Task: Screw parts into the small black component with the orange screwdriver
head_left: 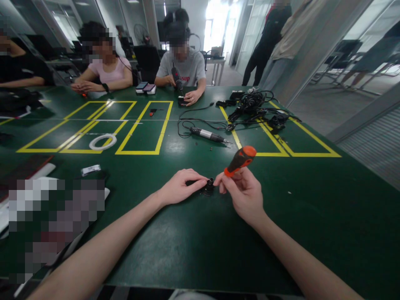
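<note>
My right hand [245, 191] is closed around a screwdriver [240, 161] with an orange and black handle. The handle tilts up and to the right; I cannot make out its shaft or tip. Just left of it, a small black part [208, 188] with a short upright post rests on the green table. My left hand [184, 186] pinches this part from its left side, thumb and fingers together. The fingers hide some of the part. My right fingertips are very close to the post; whether they touch it, I cannot tell.
A pen-shaped electric screwdriver [208, 134] with a cord lies ahead. Tangled black cables [250, 106] are at the back right. A white tape roll [103, 142] sits on the left among yellow tape outlines [137, 152]. Across the table, a person [181, 68] works with a power tool.
</note>
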Demonstrator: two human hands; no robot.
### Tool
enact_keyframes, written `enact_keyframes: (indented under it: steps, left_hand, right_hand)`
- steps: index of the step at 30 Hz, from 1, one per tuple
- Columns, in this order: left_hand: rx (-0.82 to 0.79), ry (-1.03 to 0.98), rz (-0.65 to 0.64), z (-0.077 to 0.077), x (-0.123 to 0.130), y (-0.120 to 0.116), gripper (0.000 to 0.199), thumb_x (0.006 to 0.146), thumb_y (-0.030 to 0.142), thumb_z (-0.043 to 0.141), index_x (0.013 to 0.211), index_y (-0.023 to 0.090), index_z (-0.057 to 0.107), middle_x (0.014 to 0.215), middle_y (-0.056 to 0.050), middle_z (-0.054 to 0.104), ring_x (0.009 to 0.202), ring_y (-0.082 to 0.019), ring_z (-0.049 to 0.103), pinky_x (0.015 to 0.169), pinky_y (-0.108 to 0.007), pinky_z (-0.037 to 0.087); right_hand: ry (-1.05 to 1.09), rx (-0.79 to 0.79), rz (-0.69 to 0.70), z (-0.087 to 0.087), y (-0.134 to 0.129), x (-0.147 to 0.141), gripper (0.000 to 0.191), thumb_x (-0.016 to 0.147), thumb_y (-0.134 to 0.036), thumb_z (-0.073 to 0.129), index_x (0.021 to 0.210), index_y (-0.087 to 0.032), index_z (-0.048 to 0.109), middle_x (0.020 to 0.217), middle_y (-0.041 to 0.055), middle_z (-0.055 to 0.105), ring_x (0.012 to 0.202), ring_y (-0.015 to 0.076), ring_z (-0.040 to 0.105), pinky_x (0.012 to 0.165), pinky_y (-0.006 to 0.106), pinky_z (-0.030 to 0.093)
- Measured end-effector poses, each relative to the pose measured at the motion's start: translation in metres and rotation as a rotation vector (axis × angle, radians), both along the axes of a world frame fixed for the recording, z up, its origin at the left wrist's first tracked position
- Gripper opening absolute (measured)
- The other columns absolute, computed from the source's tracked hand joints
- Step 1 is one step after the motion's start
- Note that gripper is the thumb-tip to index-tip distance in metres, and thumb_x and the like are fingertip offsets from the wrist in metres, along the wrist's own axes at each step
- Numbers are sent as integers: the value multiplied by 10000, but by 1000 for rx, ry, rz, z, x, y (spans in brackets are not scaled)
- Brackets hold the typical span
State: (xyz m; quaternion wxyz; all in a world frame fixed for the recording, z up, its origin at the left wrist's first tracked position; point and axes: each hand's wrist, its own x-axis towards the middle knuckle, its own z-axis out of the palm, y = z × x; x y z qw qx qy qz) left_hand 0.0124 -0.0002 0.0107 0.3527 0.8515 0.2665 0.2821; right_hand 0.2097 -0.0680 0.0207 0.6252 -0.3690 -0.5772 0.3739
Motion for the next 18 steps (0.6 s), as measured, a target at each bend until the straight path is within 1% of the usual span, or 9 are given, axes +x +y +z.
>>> enact_keyframes:
  steps: [2, 5, 8, 10, 12, 16, 18]
  left_hand:
    - [13, -10, -4, 0, 0, 0, 286, 1026, 327, 573, 1036, 160, 805, 971, -71, 809, 884, -178, 693, 869, -304, 508]
    - [24, -7, -7, 0, 0, 0, 273, 1029, 306, 564, 1029, 174, 804, 976, -64, 811, 890, -180, 695, 869, -306, 507]
    - [17, -6, -3, -1, 0, 0, 264, 1027, 286, 561, 1012, 186, 804, 979, -57, 813, 895, -178, 699, 873, -307, 510]
    - [16, -8, 0, -1, 0, 0, 251, 1019, 280, 570, 1018, 191, 805, 988, -55, 813, 899, -177, 701, 871, -306, 514]
    - [22, -8, 2, -2, 0, 0, 240, 1012, 274, 579, 1043, 196, 804, 995, -54, 813, 901, -174, 704, 873, -306, 516]
    - [34, -13, -8, -2, 0, 0, 230, 996, 247, 592, 1069, 185, 801, 995, -62, 812, 900, -176, 704, 872, -308, 517]
    - [30, -13, -8, -2, -1, 1, 226, 992, 242, 595, 1062, 187, 802, 993, -63, 811, 903, -178, 703, 863, -309, 518]
  right_hand:
    - [-29, 2, -15, 1, 0, 0, 124, 971, -269, 666, 875, -212, 612, 756, -9, 705, 571, 80, 600, 557, 194, 516]
    - [-46, -2, -31, 3, 1, 1, 170, 985, -340, 649, 890, -199, 655, 808, 18, 708, 550, 84, 583, 505, 207, 496]
    - [-39, -17, -23, 4, 1, 1, 255, 996, -419, 622, 892, -193, 677, 768, 20, 686, 531, 96, 582, 483, 222, 502]
    - [-26, -21, -14, 3, 1, 0, 260, 987, -438, 634, 907, -194, 681, 737, 11, 677, 534, 100, 588, 496, 223, 517]
    - [-2, -20, -6, 2, 1, -1, 222, 973, -419, 664, 916, -204, 664, 730, 0, 683, 537, 94, 591, 507, 213, 520]
    - [10, -27, -13, 1, -1, -2, 170, 966, -323, 684, 865, -217, 597, 736, -9, 712, 553, 85, 605, 535, 197, 523]
    - [-13, -27, -18, 2, -1, -1, 144, 967, -295, 678, 868, -212, 614, 755, 1, 725, 567, 86, 613, 549, 201, 530]
